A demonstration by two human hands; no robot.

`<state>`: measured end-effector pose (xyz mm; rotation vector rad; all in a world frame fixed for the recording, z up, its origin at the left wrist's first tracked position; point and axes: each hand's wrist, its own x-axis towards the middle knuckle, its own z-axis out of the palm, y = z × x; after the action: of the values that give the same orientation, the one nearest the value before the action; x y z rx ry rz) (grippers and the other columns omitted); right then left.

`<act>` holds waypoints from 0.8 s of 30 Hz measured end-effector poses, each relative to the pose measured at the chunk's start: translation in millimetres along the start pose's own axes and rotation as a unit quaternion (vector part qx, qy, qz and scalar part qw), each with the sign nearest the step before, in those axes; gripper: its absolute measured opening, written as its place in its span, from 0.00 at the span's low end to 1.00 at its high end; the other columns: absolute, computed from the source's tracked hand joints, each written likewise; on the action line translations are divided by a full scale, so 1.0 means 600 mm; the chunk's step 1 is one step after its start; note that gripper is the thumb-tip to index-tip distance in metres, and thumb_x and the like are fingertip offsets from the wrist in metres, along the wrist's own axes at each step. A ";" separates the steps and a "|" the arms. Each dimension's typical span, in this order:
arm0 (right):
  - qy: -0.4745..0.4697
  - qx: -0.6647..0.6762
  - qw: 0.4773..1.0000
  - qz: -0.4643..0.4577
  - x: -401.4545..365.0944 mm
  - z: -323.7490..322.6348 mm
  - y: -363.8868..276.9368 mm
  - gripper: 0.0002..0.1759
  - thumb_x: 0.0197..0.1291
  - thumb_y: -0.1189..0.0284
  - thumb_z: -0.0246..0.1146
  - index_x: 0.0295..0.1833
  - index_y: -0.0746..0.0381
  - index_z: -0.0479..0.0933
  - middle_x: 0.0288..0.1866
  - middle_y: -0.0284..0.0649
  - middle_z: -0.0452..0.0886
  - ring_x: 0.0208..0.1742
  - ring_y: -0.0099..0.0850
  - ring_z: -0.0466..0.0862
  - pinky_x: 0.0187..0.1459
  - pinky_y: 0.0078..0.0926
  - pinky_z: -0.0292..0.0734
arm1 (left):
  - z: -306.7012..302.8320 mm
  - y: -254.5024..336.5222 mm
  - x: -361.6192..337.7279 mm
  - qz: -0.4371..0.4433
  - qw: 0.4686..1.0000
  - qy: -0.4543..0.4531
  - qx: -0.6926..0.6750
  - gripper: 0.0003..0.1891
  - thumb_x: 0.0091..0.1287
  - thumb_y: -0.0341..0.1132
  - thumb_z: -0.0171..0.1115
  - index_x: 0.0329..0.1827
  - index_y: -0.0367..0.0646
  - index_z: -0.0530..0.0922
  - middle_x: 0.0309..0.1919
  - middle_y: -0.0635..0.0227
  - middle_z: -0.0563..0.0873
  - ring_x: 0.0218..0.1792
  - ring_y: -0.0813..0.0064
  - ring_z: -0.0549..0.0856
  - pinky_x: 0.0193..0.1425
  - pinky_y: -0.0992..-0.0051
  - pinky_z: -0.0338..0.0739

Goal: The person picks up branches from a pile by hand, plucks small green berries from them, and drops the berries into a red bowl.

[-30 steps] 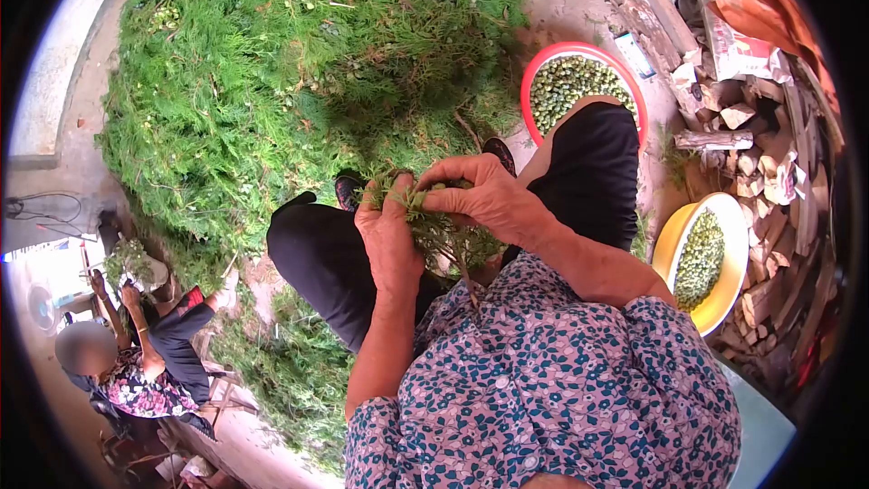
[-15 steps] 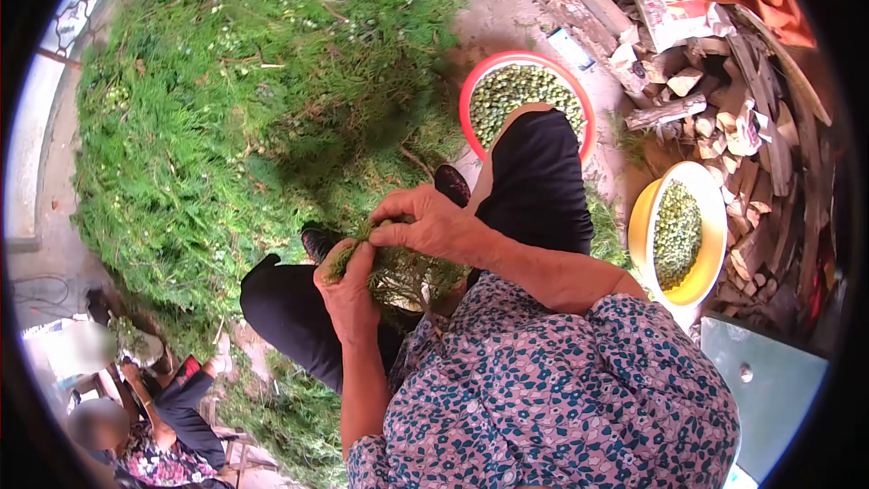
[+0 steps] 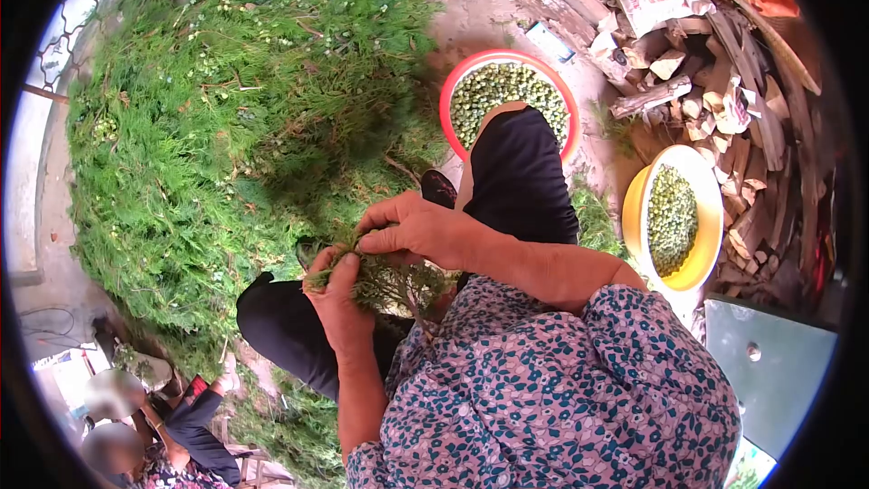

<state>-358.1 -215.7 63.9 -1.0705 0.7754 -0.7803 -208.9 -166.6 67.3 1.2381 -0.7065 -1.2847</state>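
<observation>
A green leafy branch [image 3: 398,288] lies over the person's lap, its stem pointing toward the patterned shirt. My left hand [image 3: 341,303] is closed around the leafy tips of this branch, thumb on top. Just right of it, my right hand [image 3: 421,231] pinches at the same foliage, thumb and forefinger near the left thumb. Whether a berry is between the right fingertips cannot be made out. Beyond the right knee stands a red-rimmed basin [image 3: 573,113] of small green berries. A yellow basin [image 3: 708,249] with more berries is at the right.
A large heap of green branches [image 3: 226,127] spreads over the ground ahead and left. Split firewood [image 3: 665,63] is piled at the right, near a grey-green board [image 3: 769,362]. Another person [image 3: 186,435] sits at the lower left. A small blue-white packet [image 3: 549,41] lies beyond the red-rimmed basin.
Both hands stay together at the branch and have shifted slightly left in view. The left fingers sit differently on the foliage. The basins and firewood also appear farther left as the view shifts.
</observation>
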 end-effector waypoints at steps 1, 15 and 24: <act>-0.030 0.142 0.982 0.119 -0.003 0.000 -0.010 0.09 0.56 0.70 0.61 0.38 0.65 0.75 0.22 0.32 0.71 0.21 0.18 0.68 0.21 0.16 0.62 | 0.001 0.004 0.000 -0.050 0.995 0.001 -0.084 0.07 0.54 0.26 0.57 0.35 0.31 0.75 0.27 0.69 0.78 0.26 0.83 0.74 0.29 0.83 0.68; 0.307 0.289 0.899 -0.119 -0.010 -0.310 -0.069 0.12 0.52 0.79 0.58 0.43 0.69 0.69 0.32 0.43 0.75 0.29 0.32 0.77 0.30 0.26 0.74 | -0.026 0.045 0.020 0.006 0.983 0.092 -0.160 0.07 0.52 0.35 0.59 0.25 0.46 0.68 0.20 0.69 0.72 0.17 0.78 0.70 0.13 0.79 0.60; 0.561 0.294 0.774 0.015 -0.029 -0.520 0.061 0.17 0.62 0.70 0.53 0.54 0.67 0.66 0.49 0.48 0.69 0.49 0.45 0.73 0.49 0.56 0.72 | -0.080 0.060 0.043 0.066 0.978 -0.027 -0.194 0.11 0.49 0.35 0.59 0.21 0.45 0.64 0.15 0.70 0.65 0.15 0.79 0.63 0.15 0.78 0.60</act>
<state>-624.9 -331.1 -56.5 0.0972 1.3944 -1.5366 -147.6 -183.3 82.5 0.8277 -0.5336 -1.2776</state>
